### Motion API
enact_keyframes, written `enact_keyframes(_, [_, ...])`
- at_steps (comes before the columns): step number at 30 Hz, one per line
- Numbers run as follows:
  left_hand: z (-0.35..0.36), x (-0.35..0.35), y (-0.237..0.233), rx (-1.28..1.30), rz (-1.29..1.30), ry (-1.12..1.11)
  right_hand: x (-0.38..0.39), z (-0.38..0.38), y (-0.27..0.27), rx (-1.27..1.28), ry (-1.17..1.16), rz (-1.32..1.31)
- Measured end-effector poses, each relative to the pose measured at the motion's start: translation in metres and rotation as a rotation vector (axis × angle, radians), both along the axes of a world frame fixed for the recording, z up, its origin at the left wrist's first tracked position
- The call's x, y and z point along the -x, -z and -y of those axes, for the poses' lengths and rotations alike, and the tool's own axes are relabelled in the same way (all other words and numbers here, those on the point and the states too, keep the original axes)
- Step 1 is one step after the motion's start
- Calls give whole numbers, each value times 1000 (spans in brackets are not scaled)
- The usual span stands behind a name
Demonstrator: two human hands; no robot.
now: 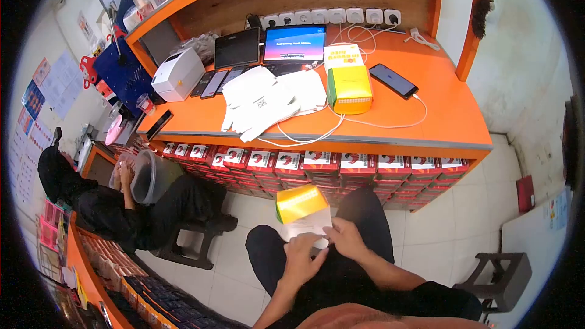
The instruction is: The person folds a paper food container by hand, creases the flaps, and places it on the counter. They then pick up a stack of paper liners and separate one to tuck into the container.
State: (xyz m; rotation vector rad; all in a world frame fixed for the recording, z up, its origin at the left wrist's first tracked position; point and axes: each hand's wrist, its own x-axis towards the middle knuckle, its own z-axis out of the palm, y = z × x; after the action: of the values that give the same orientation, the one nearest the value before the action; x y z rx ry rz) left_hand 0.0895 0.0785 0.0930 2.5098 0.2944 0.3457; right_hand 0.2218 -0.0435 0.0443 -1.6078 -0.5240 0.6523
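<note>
A yellow and white folding carton (303, 202) is held above my lap, its printed yellow part facing away from me and its white flap towards me. My left hand (300, 263) grips the near end of the white flap, fingers closed on it. On the flap's right edge, my right hand (346, 239) pinches the card between thumb and fingers. Both hands are close together, and part of the near edge is hidden behind them. On the orange table in front lies a stack of similar yellow and white cartons (350, 88).
The orange table (439, 109) carries white sheets (262, 100), a laptop (295, 44), a label printer (178, 74) and a charging phone (393, 80). Red boxes (317, 161) are stacked beneath. A seated person (116, 210) works at a clear tub (152, 173). A dark stool (499, 277) stands right.
</note>
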Motion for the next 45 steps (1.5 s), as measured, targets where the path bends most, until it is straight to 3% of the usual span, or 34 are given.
enact_keyframes(2, [11,0,3,42,90,-34,-6,3,4,-85,23,-191])
enact_keyframes(7, [9,-3,34,110,347,-76,-6,9,-11,-180,36,-322])
enact_keyframes(12, [9,-6,48,706,302,-386,-5,4,-8,-163,4,-338])
enact_keyframes(15, [11,-17,40,1202,335,-527,9,-2,-11,-170,87,-12])
enact_keyframes(18, [15,-21,35,1415,353,-668,12,0,-28,-76,39,632])
enact_keyframes(22, [17,-15,58,1354,377,-612,27,-2,-33,86,-41,532])
enact_keyframes(28, [17,-10,54,1101,378,-564,27,-11,-25,-24,3,674])
enact_keyframes(34, [14,-10,52,1018,424,-512,27,-13,-22,-112,15,324])
enact_keyframes(40, [12,-7,48,893,377,-517,19,-13,-19,-191,-18,350])
enact_keyframes(45, [11,-6,45,957,356,-481,13,-8,-27,-193,-57,275])
